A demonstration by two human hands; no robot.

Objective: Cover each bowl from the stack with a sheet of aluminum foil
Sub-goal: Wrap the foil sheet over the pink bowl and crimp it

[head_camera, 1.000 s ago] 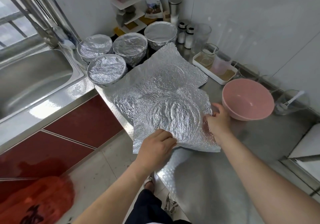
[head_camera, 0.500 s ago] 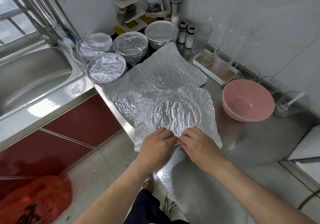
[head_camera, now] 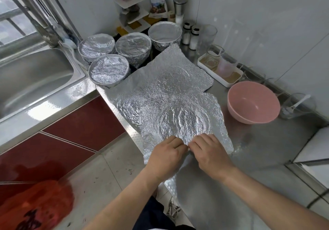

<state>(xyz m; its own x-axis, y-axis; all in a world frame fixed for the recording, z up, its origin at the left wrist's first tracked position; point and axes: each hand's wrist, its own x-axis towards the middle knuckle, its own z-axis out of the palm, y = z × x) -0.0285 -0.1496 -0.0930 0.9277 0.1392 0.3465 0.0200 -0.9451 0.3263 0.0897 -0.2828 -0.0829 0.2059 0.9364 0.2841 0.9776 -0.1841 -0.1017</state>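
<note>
Fingers of my left hand point(head_camera: 166, 152) and right hand point(head_camera: 209, 151) pinch the near edge of the top foil sheet point(head_camera: 185, 115), centre frame on the desk point(head_camera: 258, 158). Light, crinkly, tear-prone (lift by corners, gently); the pink bowl point(head_camera: 252, 103) sits at right.

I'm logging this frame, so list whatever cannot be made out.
All head view.
Fingertips of left hand and right hand: hidden under their knuckles; how many layers of foil they pinch is unclear.
Contents of covered bowls: hidden by their wrap.
Shelf packet label: too small.
</note>
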